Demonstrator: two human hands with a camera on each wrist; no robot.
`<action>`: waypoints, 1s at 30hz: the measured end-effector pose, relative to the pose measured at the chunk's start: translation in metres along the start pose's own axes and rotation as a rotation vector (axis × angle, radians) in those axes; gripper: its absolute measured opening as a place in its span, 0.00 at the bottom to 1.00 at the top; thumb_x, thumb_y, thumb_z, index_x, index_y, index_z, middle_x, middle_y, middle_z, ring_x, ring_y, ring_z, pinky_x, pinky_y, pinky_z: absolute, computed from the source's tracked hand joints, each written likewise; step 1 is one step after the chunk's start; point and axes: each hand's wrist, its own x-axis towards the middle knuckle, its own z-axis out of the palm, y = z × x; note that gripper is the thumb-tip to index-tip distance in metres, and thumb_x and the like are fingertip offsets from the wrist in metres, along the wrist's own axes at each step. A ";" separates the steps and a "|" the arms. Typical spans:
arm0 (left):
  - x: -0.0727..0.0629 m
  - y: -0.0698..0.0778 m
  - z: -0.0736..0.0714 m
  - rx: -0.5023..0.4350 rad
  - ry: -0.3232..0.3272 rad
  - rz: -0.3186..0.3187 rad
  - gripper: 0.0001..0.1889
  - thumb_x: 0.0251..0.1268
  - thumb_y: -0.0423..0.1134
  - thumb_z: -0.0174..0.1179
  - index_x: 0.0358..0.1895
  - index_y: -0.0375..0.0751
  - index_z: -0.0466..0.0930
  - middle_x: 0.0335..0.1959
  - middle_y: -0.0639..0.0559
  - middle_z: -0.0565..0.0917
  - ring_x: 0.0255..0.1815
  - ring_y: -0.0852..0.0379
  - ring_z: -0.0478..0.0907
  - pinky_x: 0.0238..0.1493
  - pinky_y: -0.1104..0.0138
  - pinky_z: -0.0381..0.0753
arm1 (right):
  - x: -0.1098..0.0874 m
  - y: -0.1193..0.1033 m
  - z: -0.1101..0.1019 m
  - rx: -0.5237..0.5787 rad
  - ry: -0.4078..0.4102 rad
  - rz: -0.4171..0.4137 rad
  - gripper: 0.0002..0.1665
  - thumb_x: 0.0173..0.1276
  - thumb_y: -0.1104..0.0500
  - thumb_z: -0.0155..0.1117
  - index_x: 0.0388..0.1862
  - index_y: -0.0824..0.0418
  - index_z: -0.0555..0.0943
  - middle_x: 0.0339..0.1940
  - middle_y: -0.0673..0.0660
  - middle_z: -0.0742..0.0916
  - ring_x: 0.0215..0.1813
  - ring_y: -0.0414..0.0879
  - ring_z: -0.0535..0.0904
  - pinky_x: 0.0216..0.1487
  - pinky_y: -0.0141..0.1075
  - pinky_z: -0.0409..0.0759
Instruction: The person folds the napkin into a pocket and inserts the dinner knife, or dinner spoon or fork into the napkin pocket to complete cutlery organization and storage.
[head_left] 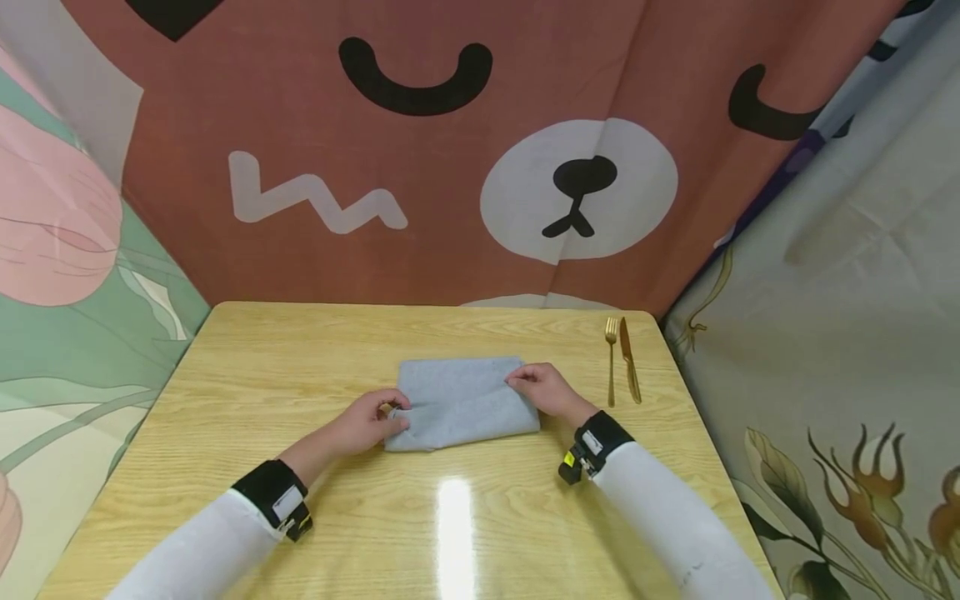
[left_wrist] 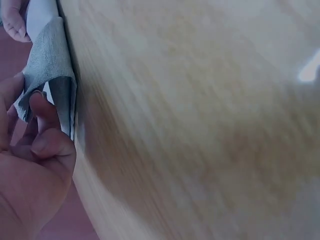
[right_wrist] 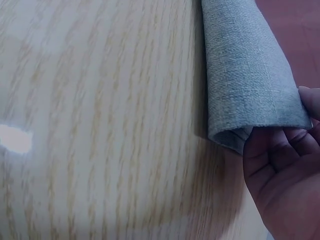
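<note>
A folded grey-blue cloth (head_left: 465, 408) lies in the middle of the table, its layers showing at the ends. At its left end my left hand (head_left: 372, 422) pinches the fabric between thumb and fingers. The left wrist view shows the cloth (left_wrist: 50, 55) raised in a small arch there, with the fingers (left_wrist: 44, 107) at its opening. My right hand (head_left: 551, 390) grips the upper right part of the cloth. In the right wrist view, the thumb lies on top of the cloth (right_wrist: 250, 70) while the other fingers (right_wrist: 272, 150) are tucked under its end, partly hidden.
A gold fork (head_left: 611, 358) and a gold knife (head_left: 630, 362) lie side by side at the table's far right, beyond my right hand. The wooden table (head_left: 300, 342) ends at a brown printed curtain (head_left: 435, 275) behind, with more printed fabric at both sides.
</note>
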 end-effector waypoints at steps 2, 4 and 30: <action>0.001 0.000 -0.002 0.022 0.007 0.012 0.10 0.75 0.42 0.62 0.54 0.50 0.79 0.53 0.48 0.80 0.35 0.56 0.75 0.36 0.66 0.79 | 0.001 0.001 0.001 0.008 -0.001 -0.002 0.13 0.78 0.57 0.62 0.49 0.61 0.89 0.48 0.57 0.90 0.48 0.45 0.80 0.49 0.35 0.77; 0.003 0.000 -0.002 0.032 0.028 0.019 0.08 0.75 0.43 0.62 0.52 0.50 0.79 0.45 0.49 0.80 0.37 0.55 0.74 0.36 0.67 0.77 | 0.002 0.002 0.001 0.013 -0.001 -0.002 0.13 0.78 0.57 0.62 0.49 0.62 0.89 0.48 0.57 0.90 0.48 0.45 0.80 0.49 0.35 0.77; 0.045 -0.003 0.012 0.270 0.308 -0.239 0.08 0.79 0.43 0.53 0.42 0.44 0.77 0.34 0.47 0.81 0.32 0.53 0.77 0.31 0.64 0.74 | 0.020 0.001 0.012 -0.321 0.105 -0.004 0.11 0.77 0.56 0.61 0.38 0.58 0.88 0.35 0.53 0.87 0.38 0.46 0.79 0.47 0.42 0.80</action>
